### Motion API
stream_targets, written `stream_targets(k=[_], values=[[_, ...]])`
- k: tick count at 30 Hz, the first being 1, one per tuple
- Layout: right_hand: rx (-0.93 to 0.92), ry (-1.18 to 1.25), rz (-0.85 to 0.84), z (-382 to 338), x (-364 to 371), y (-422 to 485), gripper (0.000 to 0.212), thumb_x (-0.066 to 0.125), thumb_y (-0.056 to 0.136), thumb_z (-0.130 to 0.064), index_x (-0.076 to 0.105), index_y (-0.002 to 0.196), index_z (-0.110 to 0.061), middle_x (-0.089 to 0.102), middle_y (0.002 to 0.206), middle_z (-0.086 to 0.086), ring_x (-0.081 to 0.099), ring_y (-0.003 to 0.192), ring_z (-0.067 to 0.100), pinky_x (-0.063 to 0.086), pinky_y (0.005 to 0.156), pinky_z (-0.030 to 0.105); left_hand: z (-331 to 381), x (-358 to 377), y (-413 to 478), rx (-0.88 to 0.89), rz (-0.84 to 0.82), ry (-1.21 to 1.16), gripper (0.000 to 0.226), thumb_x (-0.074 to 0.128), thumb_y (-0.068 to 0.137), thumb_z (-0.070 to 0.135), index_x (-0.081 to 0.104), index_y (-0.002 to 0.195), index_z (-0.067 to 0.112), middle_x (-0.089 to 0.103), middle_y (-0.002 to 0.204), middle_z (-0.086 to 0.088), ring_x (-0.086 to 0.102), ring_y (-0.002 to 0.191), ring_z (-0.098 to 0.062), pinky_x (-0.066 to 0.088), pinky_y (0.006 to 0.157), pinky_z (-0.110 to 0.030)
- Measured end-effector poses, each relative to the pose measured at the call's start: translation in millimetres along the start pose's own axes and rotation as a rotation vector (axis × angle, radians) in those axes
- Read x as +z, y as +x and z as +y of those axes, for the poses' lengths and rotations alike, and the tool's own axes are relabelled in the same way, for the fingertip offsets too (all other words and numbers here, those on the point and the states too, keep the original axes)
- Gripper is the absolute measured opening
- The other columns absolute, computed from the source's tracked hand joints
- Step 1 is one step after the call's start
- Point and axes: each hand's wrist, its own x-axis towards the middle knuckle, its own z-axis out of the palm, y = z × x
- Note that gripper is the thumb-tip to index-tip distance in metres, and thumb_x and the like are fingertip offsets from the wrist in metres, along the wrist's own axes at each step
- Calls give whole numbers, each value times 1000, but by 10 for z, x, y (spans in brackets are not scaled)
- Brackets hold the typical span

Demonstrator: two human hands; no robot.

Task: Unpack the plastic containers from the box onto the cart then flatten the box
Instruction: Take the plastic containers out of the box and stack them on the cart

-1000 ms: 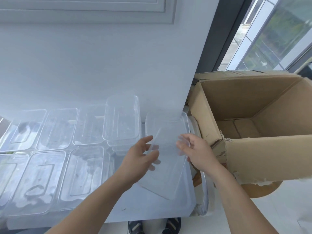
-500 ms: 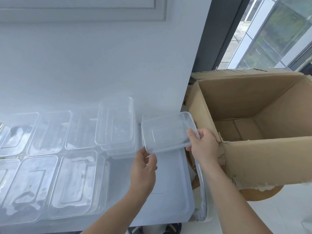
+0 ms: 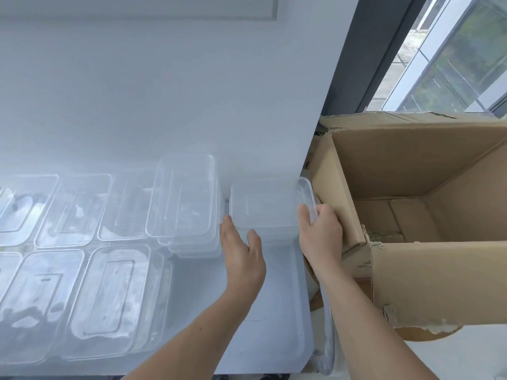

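While the right hand (image 3: 319, 231) grips its right rim, thumb on top and the other fingers curled around the edge, the clear container (image 3: 270, 207) sits low at the far right corner of the cart (image 3: 274, 311). It lies level, with its long side running left to right. I cannot tell if it rests fully on the cart top or hangs just above it; some faint lines under its near edge may be more layers of plastic. The left hand (image 3: 241, 248) is opened out. Its fingers are straight and touch the near left corner of the container, and the thumb is spread against the near side. It does not close around anything.

Just to the left of this container stands a stack of containers (image 3: 186, 204), the same clear kind, nested together and slightly tilted. Further left, two rows of containers (image 3: 109, 297) lie side by side on the cart top, touching each other.

To the right, just beside the cart's edge, stands the cardboard box (image 3: 411, 187). It is open at the top, its near wall is torn along the lower edge, and the bottom flaps show inside. Behind the cart is a pale wall (image 3: 164, 78), and above the box a window (image 3: 452, 64) shows green outside.
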Motion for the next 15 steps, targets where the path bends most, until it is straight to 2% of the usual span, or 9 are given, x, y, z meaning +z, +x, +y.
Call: stream_targets(k=[4, 9, 12, 15], values=[[-51, -130, -28, 6, 72, 13, 48, 44, 95, -51, 57, 117, -10, 63, 112, 7, 52, 112, 30, 46, 92, 45, -25, 9, 39, -23, 8, -36, 62, 36, 106, 28, 4, 159, 23, 10, 164, 13, 16, 150, -8, 16, 123, -37], [-28, -124, -73, -45, 43, 30, 60, 48, 97, -43, 35, 150, -17, 51, 142, 6, 38, 134, 28, 39, 102, 42, -15, 7, 16, -24, 6, -54, 63, 38, 105, 28, 5, 159, 21, 11, 164, 12, 13, 150, -5, 14, 123, -33], [-35, -81, -74, -34, 42, 28, 55, 50, 95, -42, 41, 145, -22, 55, 136, 3, 41, 130, 27, 41, 101, 44, -37, 7, 29, -20, 11, -54, 63, 39, 105, 26, 6, 158, 19, 11, 164, 11, 10, 150, -5, 12, 122, -29], [-8, -65, -63, -23, 74, 31, 47, 51, 91, -46, 51, 131, -22, 61, 123, 2, 46, 120, 27, 45, 96, 45, -77, 0, 45, -20, 25, -27, 63, 39, 104, 26, 8, 158, 20, 15, 161, 8, 15, 149, -11, 17, 123, -38]])
